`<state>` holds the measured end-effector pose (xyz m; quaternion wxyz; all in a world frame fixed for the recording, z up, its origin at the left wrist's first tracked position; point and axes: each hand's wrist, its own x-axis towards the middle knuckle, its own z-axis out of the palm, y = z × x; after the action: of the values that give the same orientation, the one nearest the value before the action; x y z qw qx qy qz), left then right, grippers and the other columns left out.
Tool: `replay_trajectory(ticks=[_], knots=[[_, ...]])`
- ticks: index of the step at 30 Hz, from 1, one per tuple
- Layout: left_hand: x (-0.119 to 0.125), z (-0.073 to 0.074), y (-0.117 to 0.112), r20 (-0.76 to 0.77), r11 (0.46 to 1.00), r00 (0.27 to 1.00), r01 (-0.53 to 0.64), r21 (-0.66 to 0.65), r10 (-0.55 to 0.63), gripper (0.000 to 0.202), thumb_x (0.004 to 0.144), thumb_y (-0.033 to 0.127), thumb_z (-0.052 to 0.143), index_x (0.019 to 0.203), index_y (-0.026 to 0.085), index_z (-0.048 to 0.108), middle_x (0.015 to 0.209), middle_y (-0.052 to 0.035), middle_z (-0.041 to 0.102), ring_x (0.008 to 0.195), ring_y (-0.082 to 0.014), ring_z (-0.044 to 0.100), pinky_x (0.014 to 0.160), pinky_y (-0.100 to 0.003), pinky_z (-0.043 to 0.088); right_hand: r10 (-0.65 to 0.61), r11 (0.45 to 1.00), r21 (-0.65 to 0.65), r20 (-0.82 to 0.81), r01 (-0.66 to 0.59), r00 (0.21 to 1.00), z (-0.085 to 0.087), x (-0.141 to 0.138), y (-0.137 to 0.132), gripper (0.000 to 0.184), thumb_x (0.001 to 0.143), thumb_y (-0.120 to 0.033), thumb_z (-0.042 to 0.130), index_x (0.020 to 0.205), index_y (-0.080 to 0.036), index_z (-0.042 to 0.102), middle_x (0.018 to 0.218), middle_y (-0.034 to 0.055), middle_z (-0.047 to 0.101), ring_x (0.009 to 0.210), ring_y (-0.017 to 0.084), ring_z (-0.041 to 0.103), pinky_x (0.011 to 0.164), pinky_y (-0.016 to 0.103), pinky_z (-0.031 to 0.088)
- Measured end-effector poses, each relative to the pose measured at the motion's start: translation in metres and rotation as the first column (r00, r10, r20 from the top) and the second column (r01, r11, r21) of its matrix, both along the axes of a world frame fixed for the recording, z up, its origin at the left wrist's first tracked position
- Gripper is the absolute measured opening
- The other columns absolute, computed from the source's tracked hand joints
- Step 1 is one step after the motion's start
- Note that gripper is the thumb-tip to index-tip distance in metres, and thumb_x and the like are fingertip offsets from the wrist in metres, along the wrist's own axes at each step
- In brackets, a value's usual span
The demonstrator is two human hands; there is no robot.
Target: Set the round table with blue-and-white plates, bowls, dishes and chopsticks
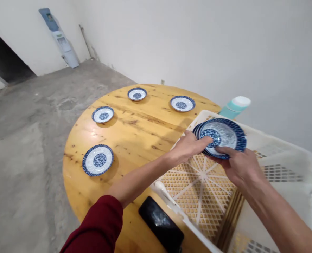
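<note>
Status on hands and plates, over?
Left hand and right hand gripping plate stack above white crate. Four plates on table. Black phone beside crate.

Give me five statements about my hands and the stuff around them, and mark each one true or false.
1. The left hand and right hand both hold the stacked plates. True.
2. The loose plates on the table number six. False: four loose plates lie there.
3. The stacked plates are above the white basket. True.
4. The black phone is inside the white basket. False: the black phone lies beside it.
5. A water dispenser stands by the wall. True.
</note>
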<state>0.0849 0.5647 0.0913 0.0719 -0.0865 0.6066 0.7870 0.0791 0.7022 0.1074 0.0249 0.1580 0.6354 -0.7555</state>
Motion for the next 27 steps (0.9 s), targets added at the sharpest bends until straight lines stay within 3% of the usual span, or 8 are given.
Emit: replay_trajectory(ticks=[4,7,10,14,18,22,24,27], knots=[[0.098,0.049,-0.056,-0.14,0.998,0.988,0.06,-0.023,-0.063,0.031,0.082,0.03,0.071,0.109,0.016,0.071,0.1,-0.0098,0.075,0.097,-0.0243,0.068,0.089,-0.036,0.058,0.096,0.993,0.076,-0.095,-0.089,0.991,0.025,0.078,-0.04,0.027,0.053,-0.017,0.077,0.077,-0.02,0.066,0.073,0.0001,0.07,0.065,0.017,0.066,0.061,0.03,0.061],[0.187,0.06,-0.105,-0.134,0.997,0.991,-0.01,-0.079,-0.001,0.028,0.08,0.027,0.069,0.104,0.013,0.07,0.099,-0.0086,0.074,0.096,-0.0227,0.067,0.092,-0.035,0.056,0.208,0.973,0.122,-0.115,-0.194,0.971,0.021,0.151,-0.086,0.027,0.056,-0.025,0.078,0.081,-0.018,0.07,0.08,0.0016,0.074,0.07,0.018,0.067,0.071,0.032,0.059],[0.282,0.045,-0.156,-0.08,0.983,0.986,-0.152,-0.106,0.144,0.036,0.078,0.028,0.069,0.112,0.014,0.069,0.111,-0.0097,0.074,0.107,-0.0255,0.066,0.099,-0.037,0.054,0.329,0.937,0.145,-0.055,-0.319,0.943,0.002,0.234,-0.142,0.031,0.061,-0.031,0.074,0.088,-0.017,0.072,0.084,0.0043,0.076,0.078,0.023,0.068,0.078,0.037,0.057],[0.407,0.007,-0.224,0.114,0.931,0.933,-0.319,-0.176,0.341,0.049,0.073,0.032,0.073,0.119,0.014,0.067,0.121,-0.0123,0.073,0.118,-0.0305,0.064,0.104,-0.04,0.052,0.459,0.886,0.03,0.079,-0.462,0.885,-0.032,0.347,-0.222,0.039,0.059,-0.03,0.068,0.095,-0.017,0.073,0.092,0.0068,0.078,0.089,0.029,0.071,0.088,0.041,0.057],[0.514,-0.021,-0.279,0.389,0.896,0.807,-0.399,-0.194,0.444,0.067,0.068,0.044,0.077,0.127,0.015,0.063,0.123,-0.0154,0.073,0.113,-0.0349,0.068,0.083,-0.039,0.058,0.539,0.841,-0.084,0.221,-0.535,0.813,-0.064,0.44,-0.292,0.041,0.056,-0.026,0.06,0.093,-0.017,0.072,0.093,0.0069,0.078,0.093,0.03,0.07,0.092,0.043,0.057],[0.578,-0.041,-0.31,0.488,0.834,0.68,-0.487,-0.258,0.548,0.063,0.064,0.047,0.077,0.118,0.015,0.066,0.113,-0.0139,0.075,0.106,-0.0327,0.07,0.077,-0.035,0.057,0.621,0.776,-0.063,0.247,-0.627,0.744,-0.086,0.492,-0.333,0.045,0.054,-0.023,0.055,0.095,-0.017,0.072,0.095,0.006,0.077,0.095,0.028,0.069,0.095,0.042,0.055],[0.59,-0.048,-0.319,0.499,0.815,0.652,-0.52,-0.254,0.571,0.062,0.063,0.049,0.077,0.114,0.015,0.066,0.111,-0.0137,0.076,0.105,-0.032,0.071,0.076,-0.034,0.056,0.642,0.756,-0.03,0.232,-0.654,0.731,-0.091,0.5,-0.346,0.046,0.054,-0.023,0.054,0.095,-0.017,0.072,0.096,0.006,0.077,0.094,0.028,0.069,0.095,0.041,0.054],[0.584,-0.054,-0.337,0.498,0.819,0.664,-0.536,-0.205,0.558,0.063,0.061,0.05,0.077,0.112,0.015,0.066,0.111,-0.0139,0.076,0.104,-0.0323,0.071,0.077,-0.034,0.056,0.652,0.744,-0.013,0.234,-0.668,0.721,-0.093,0.493,-0.365,0.047,0.055,-0.023,0.053,0.098,-0.017,0.072,0.094,0.0056,0.077,0.094,0.028,0.068,0.093,0.041,0.055]])
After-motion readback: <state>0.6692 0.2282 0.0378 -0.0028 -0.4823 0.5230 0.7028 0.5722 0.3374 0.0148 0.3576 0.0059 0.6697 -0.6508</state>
